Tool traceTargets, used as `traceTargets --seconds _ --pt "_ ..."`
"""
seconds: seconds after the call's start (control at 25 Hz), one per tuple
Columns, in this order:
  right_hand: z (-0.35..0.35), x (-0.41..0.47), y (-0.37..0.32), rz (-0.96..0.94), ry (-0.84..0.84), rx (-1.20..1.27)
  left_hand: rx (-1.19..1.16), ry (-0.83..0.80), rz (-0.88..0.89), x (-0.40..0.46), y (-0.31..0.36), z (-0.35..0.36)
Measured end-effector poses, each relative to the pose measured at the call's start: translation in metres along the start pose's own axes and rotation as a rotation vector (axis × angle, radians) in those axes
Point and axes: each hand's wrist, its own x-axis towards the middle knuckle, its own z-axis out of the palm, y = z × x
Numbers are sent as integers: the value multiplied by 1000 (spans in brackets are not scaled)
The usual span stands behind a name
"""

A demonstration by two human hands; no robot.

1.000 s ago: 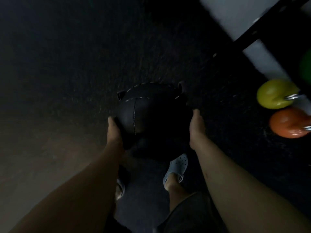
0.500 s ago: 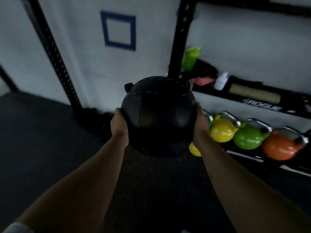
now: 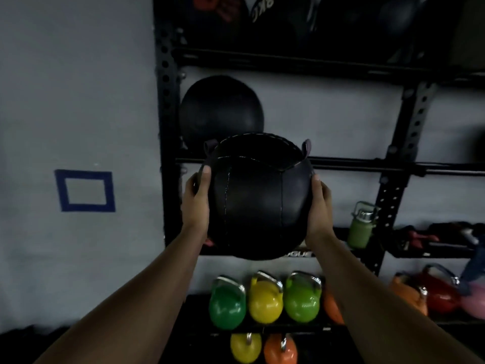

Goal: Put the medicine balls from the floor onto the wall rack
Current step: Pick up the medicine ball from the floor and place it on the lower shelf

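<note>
A black stitched medicine ball [image 3: 258, 195] with two small loops on top is held up in front of me. My left hand [image 3: 196, 203] presses its left side and my right hand [image 3: 320, 208] its right side. Behind it stands the black wall rack [image 3: 168, 101], whose middle shelf rail [image 3: 367, 164] runs just behind the ball's top. Another black medicine ball [image 3: 221, 111] rests on that shelf at the left, against the upright. More dark balls [image 3: 262, 11] fill the top shelf.
Green, yellow and orange kettlebells [image 3: 265, 300] line the rack's low shelves, with red and pink ones [image 3: 441, 292] at the right. A green bottle [image 3: 360, 227] stands on a shelf by the second upright. A blue tape square [image 3: 85, 190] marks the white wall at left.
The ball has been lifted from near the floor to chest height in front of the rack's middle shelf. My view has swung up from the floor to the wall rack.
</note>
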Motion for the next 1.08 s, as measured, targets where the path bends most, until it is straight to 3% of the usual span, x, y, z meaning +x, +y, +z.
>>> traceTargets --seconds 0.24,0.48,0.84,1.08 --pt "-35 114 -49 -119 -18 2 -75 -42 161 52 18 115" --pt "-21 234 -86 -214 -27 -15 -102 -119 246 146 39 196" --pt "-4 365 -65 -203 39 13 -83 -142 323 254 21 277" --pt "-4 447 -32 -376 -69 -88 154 -97 610 304 0 327"
